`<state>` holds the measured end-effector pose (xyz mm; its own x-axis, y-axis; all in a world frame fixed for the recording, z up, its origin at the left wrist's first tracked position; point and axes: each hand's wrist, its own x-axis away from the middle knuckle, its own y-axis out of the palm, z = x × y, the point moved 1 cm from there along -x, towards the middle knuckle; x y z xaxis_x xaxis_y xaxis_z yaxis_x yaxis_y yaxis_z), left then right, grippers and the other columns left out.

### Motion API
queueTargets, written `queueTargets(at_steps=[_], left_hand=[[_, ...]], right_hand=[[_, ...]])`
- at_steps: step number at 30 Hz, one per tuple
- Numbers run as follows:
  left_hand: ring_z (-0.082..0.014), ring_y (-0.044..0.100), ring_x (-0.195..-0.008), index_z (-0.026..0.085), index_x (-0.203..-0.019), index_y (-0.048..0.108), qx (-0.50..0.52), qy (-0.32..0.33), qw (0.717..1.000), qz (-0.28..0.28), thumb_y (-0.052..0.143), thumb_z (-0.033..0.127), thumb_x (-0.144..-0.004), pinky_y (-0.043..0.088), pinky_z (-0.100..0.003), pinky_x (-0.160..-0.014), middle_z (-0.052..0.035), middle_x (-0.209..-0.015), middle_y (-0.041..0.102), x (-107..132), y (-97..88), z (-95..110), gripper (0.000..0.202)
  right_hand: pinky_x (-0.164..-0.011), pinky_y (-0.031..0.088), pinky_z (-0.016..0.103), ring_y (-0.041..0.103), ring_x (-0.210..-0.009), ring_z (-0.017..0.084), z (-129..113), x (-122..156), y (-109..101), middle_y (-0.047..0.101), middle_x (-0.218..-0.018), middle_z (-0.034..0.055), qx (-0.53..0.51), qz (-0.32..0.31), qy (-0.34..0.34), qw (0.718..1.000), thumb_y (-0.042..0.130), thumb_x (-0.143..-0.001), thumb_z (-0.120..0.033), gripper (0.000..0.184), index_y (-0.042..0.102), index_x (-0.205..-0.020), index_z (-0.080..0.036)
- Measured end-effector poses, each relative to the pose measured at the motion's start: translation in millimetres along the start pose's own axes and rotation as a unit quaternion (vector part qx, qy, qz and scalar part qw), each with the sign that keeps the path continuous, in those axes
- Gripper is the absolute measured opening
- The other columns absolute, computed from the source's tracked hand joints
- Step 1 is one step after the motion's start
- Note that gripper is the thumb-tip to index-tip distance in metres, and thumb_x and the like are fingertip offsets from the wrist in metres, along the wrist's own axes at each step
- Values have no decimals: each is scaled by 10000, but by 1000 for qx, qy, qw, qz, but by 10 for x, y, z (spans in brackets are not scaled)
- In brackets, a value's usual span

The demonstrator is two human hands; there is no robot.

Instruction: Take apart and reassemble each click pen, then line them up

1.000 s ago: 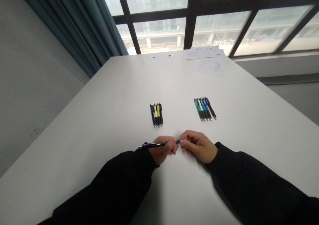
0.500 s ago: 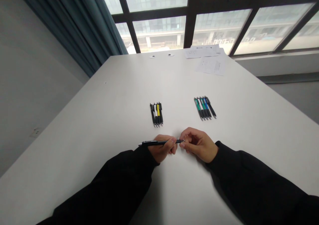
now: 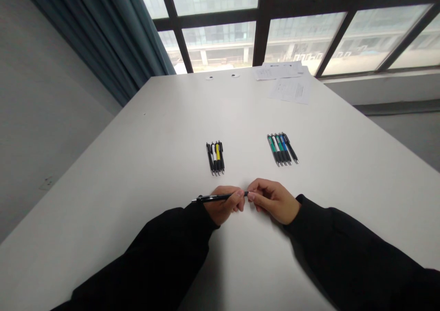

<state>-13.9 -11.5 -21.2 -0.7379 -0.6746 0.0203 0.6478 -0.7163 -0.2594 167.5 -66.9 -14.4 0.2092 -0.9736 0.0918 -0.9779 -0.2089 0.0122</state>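
A slim black pen [image 3: 220, 197] is held crosswise in front of the person, its barrel clenched in the left hand [image 3: 223, 206] and its other end pinched by the right hand [image 3: 275, 202], near two small groups of colored pens [image 3: 215, 158] [image 3: 282, 149] on a white table [image 3: 137, 164].

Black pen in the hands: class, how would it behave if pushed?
The black pen looks stiff and probably light, pinched in the fingertips of the left hand. Its slim round barrel would likely roll across the smooth white table.
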Motion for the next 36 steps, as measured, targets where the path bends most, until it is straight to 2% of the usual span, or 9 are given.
queueTargets(at_steps=[3,7,8,13,19,25,33,36], left_hand=[[-96,498,-530,135,-662,589,11,-1,1000,5,373,479,-965,411,-227,-536,-5,-580,534,4,-1,29,507],[-86,478,-544,135,-706,603,-14,-2,1000,20,544,425,-896,379,-214,-530,11,-589,543,5,-6,128,351],[-83,474,-546,135,-686,596,-10,-3,1000,25,525,413,-906,378,-212,-533,10,-587,543,1,-9,152,362],[-85,501,-559,128,-678,601,19,2,999,-33,445,399,-955,410,-212,-559,3,-596,545,2,-20,194,417],[-93,487,-549,121,-704,609,73,-9,997,-22,427,475,-965,404,-220,-541,1,-589,516,13,-29,116,476],[-92,487,-533,116,-773,630,83,-6,996,-11,471,438,-954,392,-224,-534,3,-584,531,16,-28,101,402],[-85,497,-498,95,-887,634,195,-30,980,1,518,413,-901,353,-208,-441,-36,-690,622,-31,-29,86,339],[-78,497,-481,90,-864,642,216,-32,976,10,519,395,-897,337,-196,-420,-31,-665,619,-45,-27,64,330]], right_hand=[[-455,331,213,459,-482,81,-37,19,-6,539,-564,-29,2,-6,2,1000,668,-837,-488,348,598,-803,-149],[-457,333,226,457,-487,83,-64,50,-39,569,-600,-9,25,-7,7,1000,629,-874,-463,316,617,-804,-155],[-458,334,228,456,-487,84,-63,54,-47,570,-601,-9,32,-7,10,999,636,-874,-443,293,625,-816,-157],[-460,352,231,469,-490,88,-67,57,-34,546,-567,-27,12,-3,-7,1000,682,-850,-377,219,625,-840,-165],[-464,375,230,474,-487,85,-59,52,-12,534,-572,-48,-37,12,-38,999,729,-817,-329,215,589,-870,-174],[-472,328,233,417,-488,77,-21,60,-16,485,-559,-62,-42,12,-59,997,715,-834,-287,168,617,-896,-166],[-481,306,249,381,-497,88,-32,66,-30,453,-561,-59,12,68,-92,993,727,-801,-258,133,654,-862,-166],[-490,359,251,436,-496,97,-38,58,-120,513,-580,-38,119,108,-120,980,705,-796,-228,100,657,-851,-160]])
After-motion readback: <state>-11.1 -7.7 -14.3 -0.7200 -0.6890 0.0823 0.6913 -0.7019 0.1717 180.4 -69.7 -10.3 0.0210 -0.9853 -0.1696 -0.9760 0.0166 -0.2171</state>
